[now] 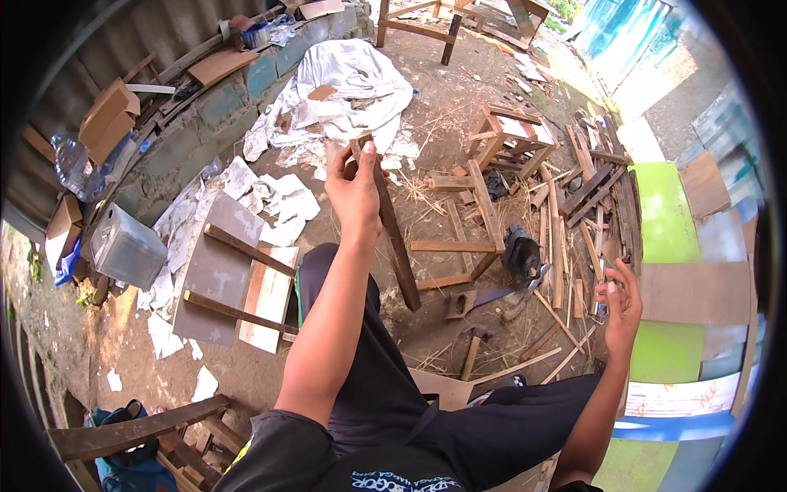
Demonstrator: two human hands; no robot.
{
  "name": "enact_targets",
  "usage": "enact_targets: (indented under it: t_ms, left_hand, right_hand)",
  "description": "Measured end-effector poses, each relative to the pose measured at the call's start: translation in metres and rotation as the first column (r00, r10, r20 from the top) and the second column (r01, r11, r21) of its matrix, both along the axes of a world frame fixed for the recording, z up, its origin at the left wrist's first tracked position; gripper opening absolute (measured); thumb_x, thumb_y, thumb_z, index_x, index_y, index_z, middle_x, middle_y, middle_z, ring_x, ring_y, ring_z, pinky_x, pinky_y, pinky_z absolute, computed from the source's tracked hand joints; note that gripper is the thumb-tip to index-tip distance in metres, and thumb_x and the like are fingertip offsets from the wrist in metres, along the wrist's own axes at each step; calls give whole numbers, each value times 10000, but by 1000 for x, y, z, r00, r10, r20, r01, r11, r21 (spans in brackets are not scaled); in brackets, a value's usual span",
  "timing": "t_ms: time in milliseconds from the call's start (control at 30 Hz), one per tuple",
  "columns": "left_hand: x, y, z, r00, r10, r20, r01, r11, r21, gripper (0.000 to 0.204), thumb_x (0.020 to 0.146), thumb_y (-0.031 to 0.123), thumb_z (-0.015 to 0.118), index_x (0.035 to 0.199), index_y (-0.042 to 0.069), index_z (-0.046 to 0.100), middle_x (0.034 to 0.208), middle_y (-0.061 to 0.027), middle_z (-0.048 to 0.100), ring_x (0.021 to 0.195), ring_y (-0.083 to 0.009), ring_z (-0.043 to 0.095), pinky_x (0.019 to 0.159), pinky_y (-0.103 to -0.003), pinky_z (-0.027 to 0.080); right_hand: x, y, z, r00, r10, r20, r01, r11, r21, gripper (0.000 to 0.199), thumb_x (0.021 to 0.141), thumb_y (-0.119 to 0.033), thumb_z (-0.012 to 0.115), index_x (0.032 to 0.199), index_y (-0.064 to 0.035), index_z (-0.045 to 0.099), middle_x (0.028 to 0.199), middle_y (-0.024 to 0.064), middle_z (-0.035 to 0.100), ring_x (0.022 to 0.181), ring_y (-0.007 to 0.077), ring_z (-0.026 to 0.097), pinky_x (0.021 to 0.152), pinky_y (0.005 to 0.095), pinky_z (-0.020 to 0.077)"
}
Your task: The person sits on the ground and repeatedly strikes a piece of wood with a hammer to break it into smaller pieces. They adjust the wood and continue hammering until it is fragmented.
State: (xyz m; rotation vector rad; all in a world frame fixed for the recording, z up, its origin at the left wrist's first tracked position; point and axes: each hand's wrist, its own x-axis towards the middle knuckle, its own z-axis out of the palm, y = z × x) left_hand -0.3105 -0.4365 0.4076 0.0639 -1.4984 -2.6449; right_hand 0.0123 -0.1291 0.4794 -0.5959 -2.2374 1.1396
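My left hand (354, 195) is closed around the upper part of a dark wooden strip (398, 254), which slants down over the ground in front of my knees. To the right, my right hand (620, 310) is raised with its fingers curled. A small, thin, pale bluish thing shows at its fingertips, too small to name. Beyond the strip lies a wooden frame (484, 209) of joined bars. A handsaw (492, 293) with a wooden handle rests on the ground near it. Closer to me is a hammer (470, 357) with a wooden handle.
Loose wood strips (566, 238) are heaped at the right, beside painted panels (672, 221). A small wooden stool frame (512, 135) stands farther off. At left are a board with legs (221, 279), a clear plastic bin (127, 246) and a white cloth (352, 74).
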Motion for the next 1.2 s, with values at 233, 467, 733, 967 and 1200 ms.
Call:
enact_targets:
  t_ms: [233, 467, 733, 967, 1200]
  left_hand:
    - [-1, -19, 3, 999, -29, -14, 29, 1000, -6, 481, 964, 328, 747, 1242, -30, 585, 934, -128, 715, 712, -179, 660, 626, -320, 543]
    - [7, -18, -33, 957, -161, 243, 187, 978, -90, 280, 1020, 236, 668, 1174, 3, 683, 889, -41, 692, 696, -102, 604, 610, -262, 498]
    - [19, 11, -122, 916, -246, 318, 346, 885, -311, 348, 1026, 66, 610, 1353, -51, 600, 905, -4, 660, 745, -70, 557, 660, -233, 466]
    - [30, 11, -151, 747, -372, 551, 574, 780, -251, 533, 958, 25, 707, 1452, -12, 510, 1088, -147, 728, 841, -146, 684, 663, -301, 578]
    - [19, -6, -177, 701, -304, 644, 524, 833, -177, 525, 918, 11, 743, 1403, 18, 543, 1011, -172, 740, 794, -193, 709, 615, -333, 588]
  right_hand:
    - [-54, -24, 14, 964, 265, 33, -263, 963, -52, 359, 1012, -120, 610, 1354, -11, 593, 1168, 93, 674, 961, 142, 659, 815, 291, 530]
    - [-159, -36, -75, 723, 482, 495, -556, 831, 2, 304, 959, -124, 682, 1241, -12, 669, 1040, 140, 702, 922, 225, 674, 807, 336, 546]
    - [-220, -39, -203, 473, 595, 650, -755, 654, -49, 321, 940, -182, 685, 1197, 9, 666, 1024, 204, 698, 994, 390, 675, 894, 446, 534]
    - [-257, -36, -265, 491, 409, 769, -761, 631, 150, 515, 946, -238, 689, 1414, -86, 538, 1369, 174, 553, 1344, 353, 487, 1091, 447, 453]
    - [-278, -60, -290, 372, 371, 851, -783, 617, 73, 654, 960, -270, 701, 1542, -218, 407, 1433, 107, 520, 1402, 312, 452, 1170, 567, 337]
